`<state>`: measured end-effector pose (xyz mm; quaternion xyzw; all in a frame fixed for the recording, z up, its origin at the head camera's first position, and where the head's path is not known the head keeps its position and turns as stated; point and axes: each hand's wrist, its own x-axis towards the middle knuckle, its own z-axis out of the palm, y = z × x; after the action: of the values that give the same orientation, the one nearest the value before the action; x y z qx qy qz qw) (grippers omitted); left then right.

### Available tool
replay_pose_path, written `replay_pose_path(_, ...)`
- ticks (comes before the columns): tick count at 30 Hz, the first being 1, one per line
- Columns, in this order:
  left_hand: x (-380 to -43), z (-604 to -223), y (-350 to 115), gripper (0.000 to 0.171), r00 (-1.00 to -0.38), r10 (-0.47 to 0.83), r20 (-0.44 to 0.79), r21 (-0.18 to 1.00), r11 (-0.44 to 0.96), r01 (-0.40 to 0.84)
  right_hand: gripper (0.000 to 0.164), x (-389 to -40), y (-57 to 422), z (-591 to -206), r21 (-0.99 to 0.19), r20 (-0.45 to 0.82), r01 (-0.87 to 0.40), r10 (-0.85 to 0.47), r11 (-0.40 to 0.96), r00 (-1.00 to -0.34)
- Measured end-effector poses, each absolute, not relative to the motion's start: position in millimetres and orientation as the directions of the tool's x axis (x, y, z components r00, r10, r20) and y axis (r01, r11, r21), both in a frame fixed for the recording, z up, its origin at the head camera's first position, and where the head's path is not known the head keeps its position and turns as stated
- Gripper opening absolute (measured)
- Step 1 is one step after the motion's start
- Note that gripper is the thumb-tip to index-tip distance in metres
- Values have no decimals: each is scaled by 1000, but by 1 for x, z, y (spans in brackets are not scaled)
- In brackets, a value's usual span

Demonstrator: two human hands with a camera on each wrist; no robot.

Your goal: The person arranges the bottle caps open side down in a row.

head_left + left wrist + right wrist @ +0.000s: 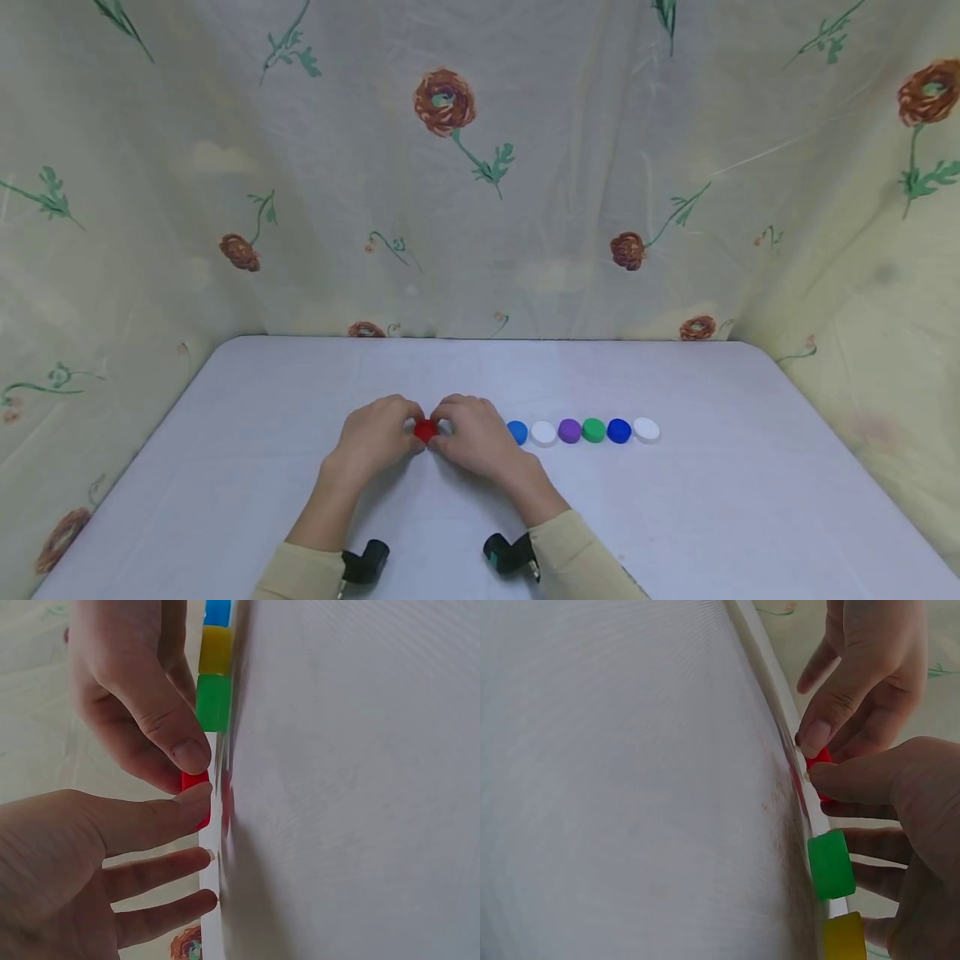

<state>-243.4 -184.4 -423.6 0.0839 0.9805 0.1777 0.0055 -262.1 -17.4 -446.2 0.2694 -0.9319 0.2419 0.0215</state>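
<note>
A red bottle cap (425, 431) is between my two hands, just above or on the white table; the gap under it is hard to judge. My left hand (380, 435) pinches it from the left, thumb nearest me. From the other side my right hand (477, 435) pinches the same cap. The left wrist view shows the red cap (196, 778) partly covered by both thumbs. Close by my right hand stand a green cap (831, 865) and a yellow cap (844, 936), which that hand hides in the head view.
Right of my right hand, a row of caps runs along the table (712, 500): light blue (517, 432), white (543, 433), purple (570, 431), green (594, 430), dark blue (618, 431) and white (646, 430). A flowered curtain (525, 250) surrounds the back and sides.
</note>
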Motion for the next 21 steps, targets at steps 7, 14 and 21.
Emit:
replay_pose_path(7,-242,-420,-183,24,-985,161,61,342,924,173,28,-262,-15,-445,-475,151,-484,-473,735,-868)
replay_pose_path(14,-241,-420,-180,24,-981,164,104,323,927,190,28,-263,-14,-446,-537,113,-444,-460,718,-881)
replay_pose_path(21,-240,-419,-178,23,-977,174,121,323,924,205,25,-265,-12,-444,-628,80,-395,-449,671,-890)
